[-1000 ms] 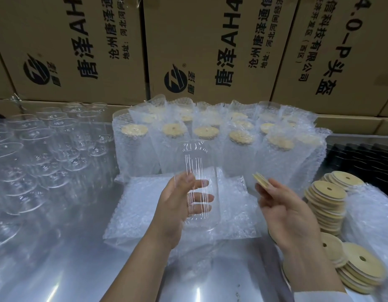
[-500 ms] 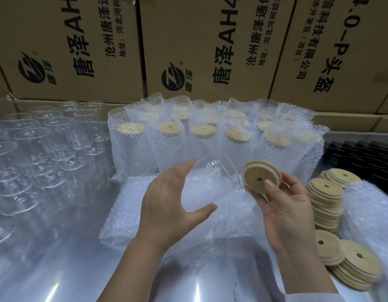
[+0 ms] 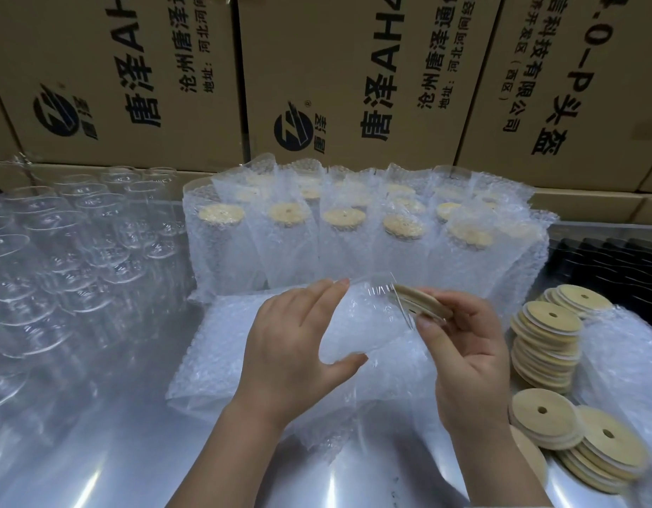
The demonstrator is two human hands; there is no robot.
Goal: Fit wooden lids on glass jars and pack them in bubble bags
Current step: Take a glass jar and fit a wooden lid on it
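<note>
Head view: the left hand [image 3: 299, 346] grips a jar [image 3: 357, 324] tilted on its side above the bags [image 3: 222, 342]; the right hand [image 3: 464, 346] pinches a lid [image 3: 423, 306] against the jar's mouth. At right, spare lids [image 3: 548, 324] stack on the surface [image 3: 97, 452]

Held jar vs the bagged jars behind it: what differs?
The held jar lies tilted sideways in the left hand; the bagged jars stand upright. The held jar is bare, the bagged jars sit in bubble bags. The bagged jars are lidded; the held jar's lid, in the right hand, is at its mouth, not seated.
</note>
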